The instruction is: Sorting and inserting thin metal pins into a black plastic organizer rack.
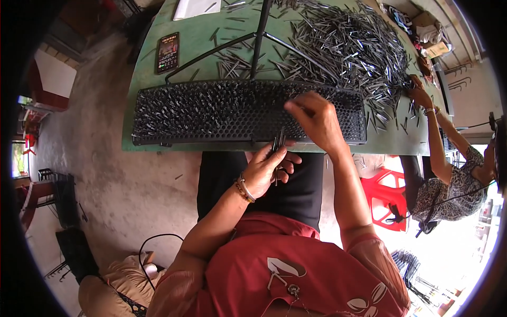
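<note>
A long black perforated rack point(259, 117) lies along the near edge of the green table point(146, 74). Thin dark metal strips point(179, 110) stand upright in its holes, densely on the left side, while bare holes show around the middle. My left hand point(264, 169) is closed around a small bundle of the same strips point(279, 139), just in front of the rack's near edge. Over the right half of the rack is my right hand point(320, 119), fingers curled together in a pinch. Whatever may be between those fingertips does not show.
A large heap of loose strips point(354, 45) covers the table's far right. Behind the rack rises a black metal frame point(257, 47). A phone point(168, 53) lies at left, white paper point(194, 8) at the back. A co-worker's hand point(420, 95) touches the heap's edge; a red stool point(384, 198) stands below.
</note>
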A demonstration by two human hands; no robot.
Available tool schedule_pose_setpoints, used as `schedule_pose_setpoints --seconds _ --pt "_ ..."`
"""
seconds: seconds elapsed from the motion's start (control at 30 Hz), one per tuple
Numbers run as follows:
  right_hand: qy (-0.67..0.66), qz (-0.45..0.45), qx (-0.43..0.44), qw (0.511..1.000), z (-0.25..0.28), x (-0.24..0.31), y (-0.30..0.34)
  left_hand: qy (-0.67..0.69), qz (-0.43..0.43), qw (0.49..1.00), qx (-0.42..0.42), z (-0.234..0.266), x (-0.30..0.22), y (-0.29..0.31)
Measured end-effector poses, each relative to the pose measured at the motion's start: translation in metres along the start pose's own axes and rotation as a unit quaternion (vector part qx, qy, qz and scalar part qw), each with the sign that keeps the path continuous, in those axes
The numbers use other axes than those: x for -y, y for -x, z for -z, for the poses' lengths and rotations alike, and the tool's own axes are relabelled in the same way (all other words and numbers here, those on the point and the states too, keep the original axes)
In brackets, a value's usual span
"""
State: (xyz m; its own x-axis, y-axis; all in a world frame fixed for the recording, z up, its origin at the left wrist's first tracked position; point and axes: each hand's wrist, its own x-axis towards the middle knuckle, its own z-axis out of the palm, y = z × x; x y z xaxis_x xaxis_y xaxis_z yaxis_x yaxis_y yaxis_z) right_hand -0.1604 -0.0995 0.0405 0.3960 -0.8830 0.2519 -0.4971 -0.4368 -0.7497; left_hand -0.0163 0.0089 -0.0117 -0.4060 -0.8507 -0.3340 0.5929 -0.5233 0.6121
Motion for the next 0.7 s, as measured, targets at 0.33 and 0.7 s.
schedule_pose_setpoints --seconds 0.33,0.7 --pt "-0.22 -0.173 0.157 0.947 -0.001 -0.007 0.024 -0.029 -0.024 0.999 0.023 -0.006 -0.006 -0.003" --pt "-0.252 -0.179 0.015 0.951 0.0 -0.001 0.006 -0.031 -0.025 0.999 0.017 0.002 -0.005 -0.001"
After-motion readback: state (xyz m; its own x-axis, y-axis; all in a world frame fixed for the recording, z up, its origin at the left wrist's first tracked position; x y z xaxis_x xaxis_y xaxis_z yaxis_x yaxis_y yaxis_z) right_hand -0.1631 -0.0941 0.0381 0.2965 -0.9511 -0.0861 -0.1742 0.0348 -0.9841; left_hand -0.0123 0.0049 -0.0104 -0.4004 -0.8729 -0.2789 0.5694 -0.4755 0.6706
